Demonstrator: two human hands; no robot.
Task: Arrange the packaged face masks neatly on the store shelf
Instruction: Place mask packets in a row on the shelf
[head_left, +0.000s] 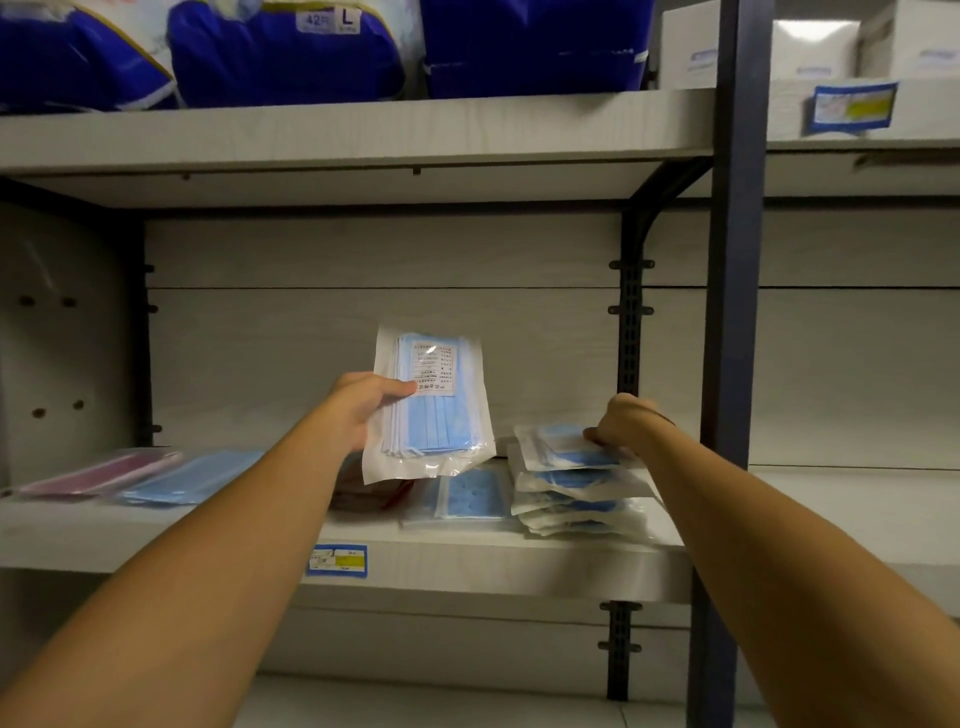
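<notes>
Left hand (363, 405) pinched blue mask pack (431, 405) upright to read its label, while right hand (621, 421) gripped stack (571, 483) top, steadying it.

Glossy clear plastic shines on the mask packet (431, 405), the shelf (467, 561) shows matt pale woodgrain, and the upright post (732, 260) looks dark painted metal.

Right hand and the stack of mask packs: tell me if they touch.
Touching. The head view shows the right hand with its fingers curled over the edge of the top pack of the stack of mask packs.
</notes>
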